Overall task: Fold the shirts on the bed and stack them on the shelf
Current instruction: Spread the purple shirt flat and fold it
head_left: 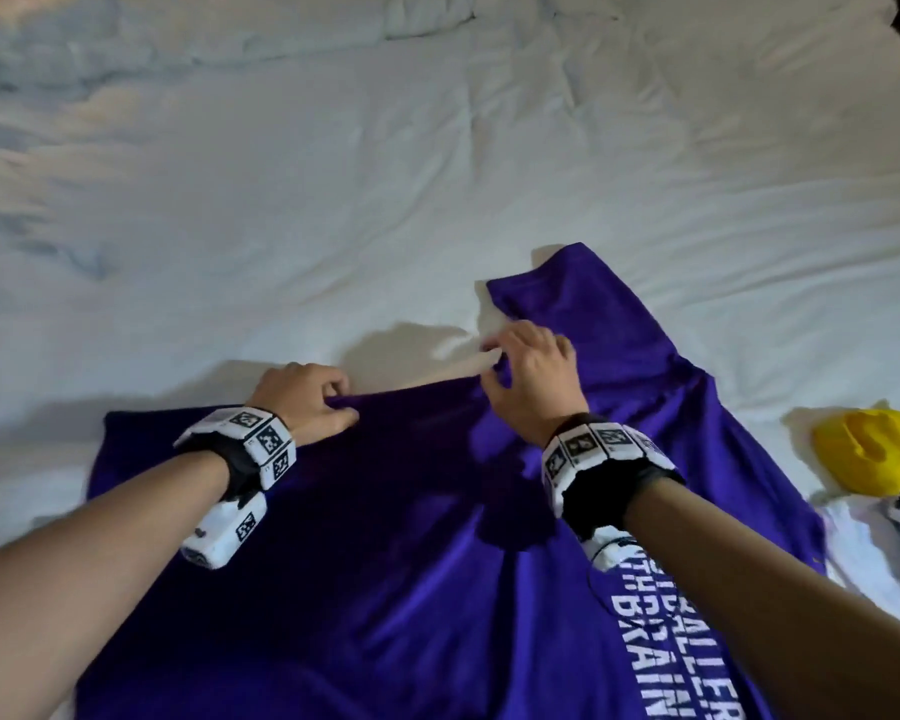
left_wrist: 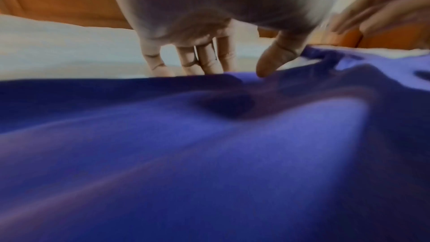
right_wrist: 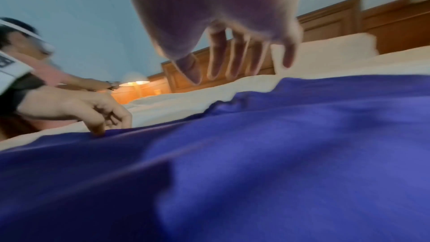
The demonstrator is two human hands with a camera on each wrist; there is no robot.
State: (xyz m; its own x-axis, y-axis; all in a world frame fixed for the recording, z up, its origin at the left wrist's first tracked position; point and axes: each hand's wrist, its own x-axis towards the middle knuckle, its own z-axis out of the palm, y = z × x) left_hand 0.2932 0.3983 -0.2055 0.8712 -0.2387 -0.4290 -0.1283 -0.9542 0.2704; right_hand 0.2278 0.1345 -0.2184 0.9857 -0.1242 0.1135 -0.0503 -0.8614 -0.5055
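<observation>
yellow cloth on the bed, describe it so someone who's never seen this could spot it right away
Start at the white bed and find the big purple shirt spread at its near edge. Look past the shirt's right side, beyond the right hand, to the frame's right edge: the yellow cloth lies crumpled there beside some white fabric. It is the only yellow thing in view, small and bunched, not spread flat.

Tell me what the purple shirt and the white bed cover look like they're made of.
The purple shirt looks like a smooth, thin synthetic knit, perhaps polyester: it has a slight sheen and drapes in soft ripples, with white printed lettering. The bed cover looks like matte white cotton or a cotton blend, puffy and softly creased, probably a duvet. Neither fibre can be confirmed.
</observation>
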